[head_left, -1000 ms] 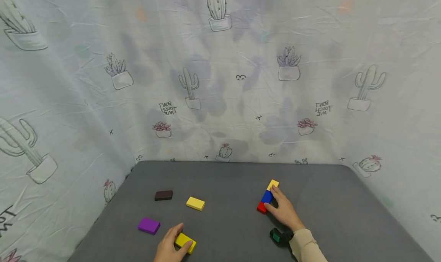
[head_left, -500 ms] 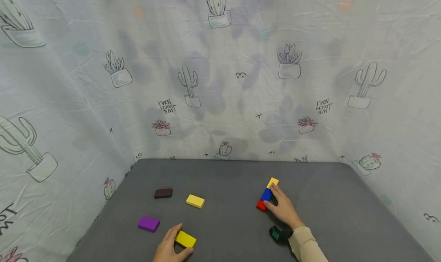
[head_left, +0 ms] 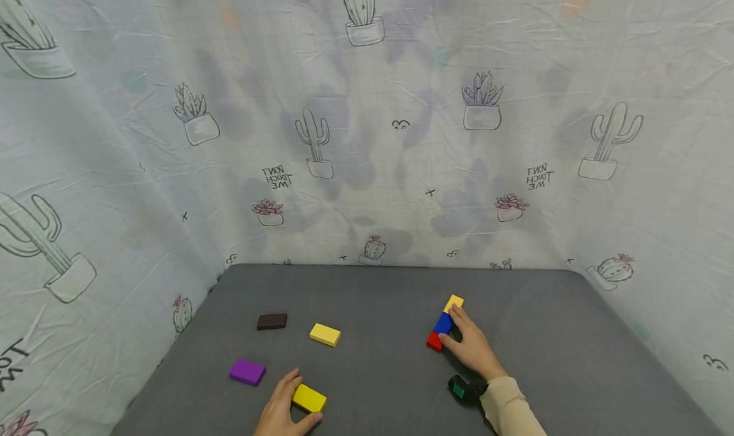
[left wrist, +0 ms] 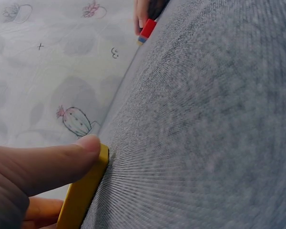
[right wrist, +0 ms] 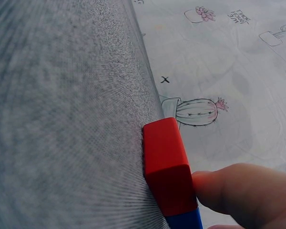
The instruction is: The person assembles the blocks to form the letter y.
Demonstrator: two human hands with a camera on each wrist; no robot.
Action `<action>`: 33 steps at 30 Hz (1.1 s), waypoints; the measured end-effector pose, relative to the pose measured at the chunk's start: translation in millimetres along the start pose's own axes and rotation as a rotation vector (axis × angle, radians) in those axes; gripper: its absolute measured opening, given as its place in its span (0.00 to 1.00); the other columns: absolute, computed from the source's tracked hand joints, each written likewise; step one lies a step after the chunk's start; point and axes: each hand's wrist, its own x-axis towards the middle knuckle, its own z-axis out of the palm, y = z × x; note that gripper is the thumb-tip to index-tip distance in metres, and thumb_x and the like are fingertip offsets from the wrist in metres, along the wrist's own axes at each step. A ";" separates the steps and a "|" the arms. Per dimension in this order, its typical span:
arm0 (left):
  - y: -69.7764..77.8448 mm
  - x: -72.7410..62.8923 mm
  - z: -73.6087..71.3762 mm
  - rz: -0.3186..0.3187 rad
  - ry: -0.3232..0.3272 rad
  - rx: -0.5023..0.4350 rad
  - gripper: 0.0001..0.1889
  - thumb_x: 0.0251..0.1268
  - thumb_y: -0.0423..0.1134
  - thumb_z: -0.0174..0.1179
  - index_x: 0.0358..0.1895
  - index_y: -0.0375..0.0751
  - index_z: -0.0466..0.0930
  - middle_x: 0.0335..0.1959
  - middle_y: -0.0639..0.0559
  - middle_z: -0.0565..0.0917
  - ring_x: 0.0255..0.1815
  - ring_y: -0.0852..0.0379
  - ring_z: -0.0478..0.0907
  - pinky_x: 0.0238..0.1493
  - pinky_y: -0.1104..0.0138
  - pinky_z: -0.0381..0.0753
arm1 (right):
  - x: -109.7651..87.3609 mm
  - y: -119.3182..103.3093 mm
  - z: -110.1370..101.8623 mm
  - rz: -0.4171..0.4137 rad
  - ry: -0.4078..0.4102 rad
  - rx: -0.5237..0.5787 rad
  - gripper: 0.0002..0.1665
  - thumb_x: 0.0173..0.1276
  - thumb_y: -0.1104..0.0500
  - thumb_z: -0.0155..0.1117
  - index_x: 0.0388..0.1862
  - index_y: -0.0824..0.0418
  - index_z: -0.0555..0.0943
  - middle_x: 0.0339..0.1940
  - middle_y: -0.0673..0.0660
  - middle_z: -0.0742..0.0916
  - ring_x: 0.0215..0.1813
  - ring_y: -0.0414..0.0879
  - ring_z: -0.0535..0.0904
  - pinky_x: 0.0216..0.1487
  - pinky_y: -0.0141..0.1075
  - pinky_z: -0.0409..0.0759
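Note:
My left hand (head_left: 285,408) has its thumb and fingers on opposite sides of a bright yellow rectangular block (head_left: 309,399), which lies flat on the table. In the left wrist view, the thumb overlaps the end of that yellow block (left wrist: 85,193). Farther right, my right hand (head_left: 473,348) touches a row of end-to-end blocks: a red block (head_left: 434,341) nearest me, a blue block (head_left: 443,324), and a paler yellow block (head_left: 455,302) farthest. Its thumb rests against the side of the red block (right wrist: 168,164) in the right wrist view, fingers mostly out of sight.
A dark brown block (head_left: 272,321), a pale yellow block (head_left: 325,334) and a purple block (head_left: 248,372) lie on the grey table (head_left: 378,302). A black wrist device (head_left: 464,390) is by the right cuff. A cactus-print curtain (head_left: 367,168) hangs around the table.
The bright yellow block was tilted under my left hand and now lies flat, with the thumb slightly nearer to me. My right hand and its row look the same. The head view shifted slightly.

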 end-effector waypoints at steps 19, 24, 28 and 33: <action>9.3 0.6 3.7 -0.075 0.017 0.003 0.43 0.42 0.43 0.75 0.61 0.24 0.65 0.63 0.25 0.66 0.60 0.29 0.68 0.57 0.41 0.70 | -0.1 -0.2 -0.7 -0.010 0.002 0.003 0.44 0.67 0.46 0.60 0.72 0.68 0.58 0.75 0.68 0.59 0.74 0.65 0.54 0.70 0.60 0.56; 10.5 0.4 2.9 -0.099 0.024 0.013 0.43 0.42 0.42 0.75 0.61 0.25 0.65 0.59 0.27 0.70 0.58 0.33 0.71 0.57 0.43 0.72 | -0.4 -0.6 -0.5 -0.011 0.003 0.004 0.44 0.67 0.46 0.60 0.72 0.68 0.58 0.75 0.68 0.59 0.74 0.65 0.54 0.70 0.60 0.55; 11.4 -0.1 2.2 -0.099 0.026 0.017 0.43 0.42 0.43 0.75 0.61 0.25 0.65 0.57 0.28 0.71 0.56 0.34 0.72 0.55 0.43 0.73 | -0.8 -1.0 -0.5 -0.011 0.003 0.007 0.44 0.66 0.46 0.60 0.72 0.69 0.58 0.75 0.68 0.59 0.74 0.65 0.53 0.70 0.60 0.55; 10.5 -1.6 0.3 -0.054 0.036 0.013 0.42 0.42 0.43 0.76 0.61 0.26 0.66 0.56 0.30 0.72 0.55 0.36 0.73 0.55 0.44 0.73 | -1.1 -1.2 -0.5 -0.013 0.007 0.001 0.44 0.66 0.46 0.60 0.72 0.69 0.59 0.74 0.68 0.60 0.74 0.65 0.54 0.70 0.60 0.55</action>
